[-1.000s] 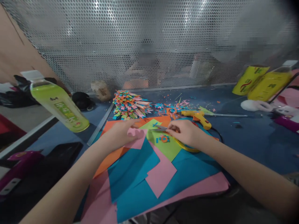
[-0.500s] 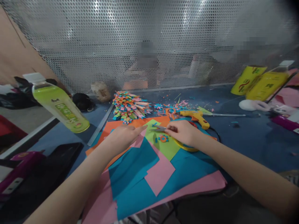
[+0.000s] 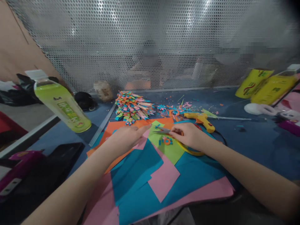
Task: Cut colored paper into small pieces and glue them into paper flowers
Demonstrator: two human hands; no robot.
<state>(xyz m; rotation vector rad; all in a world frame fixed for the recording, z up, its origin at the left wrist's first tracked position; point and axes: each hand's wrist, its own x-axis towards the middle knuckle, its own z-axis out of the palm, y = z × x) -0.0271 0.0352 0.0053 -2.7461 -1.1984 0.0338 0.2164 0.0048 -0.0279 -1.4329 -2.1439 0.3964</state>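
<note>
My right hand (image 3: 184, 133) is closed on the scissors (image 3: 162, 131), whose parted blades point left over a green sheet (image 3: 172, 153). A small blue paper piece (image 3: 157, 126) lies at the blade tips. My left hand (image 3: 132, 136) rests over the orange and pink paper left of the blades, its index finger stretched toward the blue piece; whether it holds anything is hidden. Just below the scissors lies an orange and blue paper flower (image 3: 167, 141). Blue sheets (image 3: 136, 168) and a pink piece (image 3: 164, 181) spread nearer to me.
Behind the hands stands a multicoloured paper cone (image 3: 133, 106). A yellow glue gun (image 3: 200, 120) lies behind my right hand, near paper scraps (image 3: 175, 109). A green drink bottle (image 3: 62, 103) stands left, yellow bottles (image 3: 272, 89) at right. A perforated metal panel (image 3: 173, 37) closes the back.
The view has shifted slightly, so most things appear a little farther right. My hands keep nearly the same places, with the scissors still in my right hand.
</note>
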